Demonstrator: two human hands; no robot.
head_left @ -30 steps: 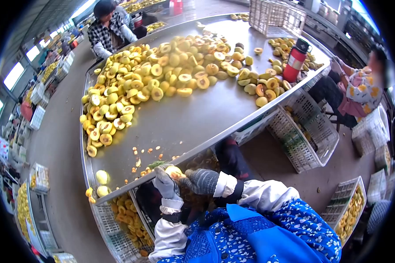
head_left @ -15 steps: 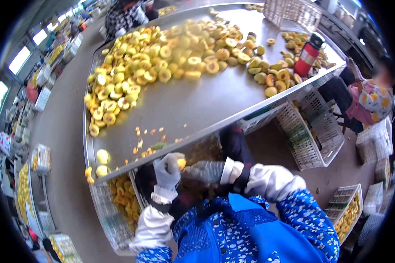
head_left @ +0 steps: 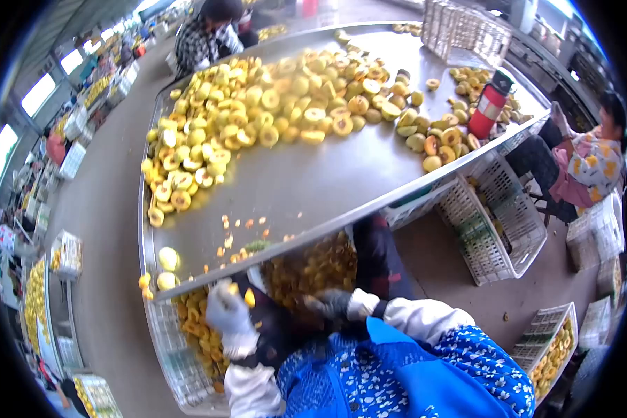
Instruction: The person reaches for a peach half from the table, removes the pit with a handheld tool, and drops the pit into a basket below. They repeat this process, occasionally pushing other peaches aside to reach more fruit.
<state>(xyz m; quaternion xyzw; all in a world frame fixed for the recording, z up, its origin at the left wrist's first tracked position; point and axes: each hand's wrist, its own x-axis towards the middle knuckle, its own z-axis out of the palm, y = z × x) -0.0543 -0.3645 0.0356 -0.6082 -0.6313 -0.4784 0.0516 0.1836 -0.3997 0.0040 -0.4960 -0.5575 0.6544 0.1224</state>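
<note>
My left hand [head_left: 230,310], in a pale glove, is closed with a yellow peach piece [head_left: 249,298] at its fingers, above the left crate. My right hand [head_left: 331,304], in a dark grey glove, is curled in front of my lap; what it grips, if anything, I cannot make out. Between my knees, below the table edge, lies a heap of brownish-yellow scraps [head_left: 313,272]. A white crate [head_left: 167,341] at my left holds cut peach pieces [head_left: 195,324]. Two pale yellow peach halves [head_left: 167,270] lie at the table's near left corner.
The metal table [head_left: 292,181] bears a large pile of halved peaches [head_left: 258,104], small scraps and a red bottle [head_left: 488,110]. White crates [head_left: 491,223] stand at the right. One person [head_left: 585,160] sits at the right, another [head_left: 205,38] at the far side.
My left hand has moved left and down with the peach piece, away from my right hand. My right hand has dropped slightly toward my lap. The scrap heap shows more now.
</note>
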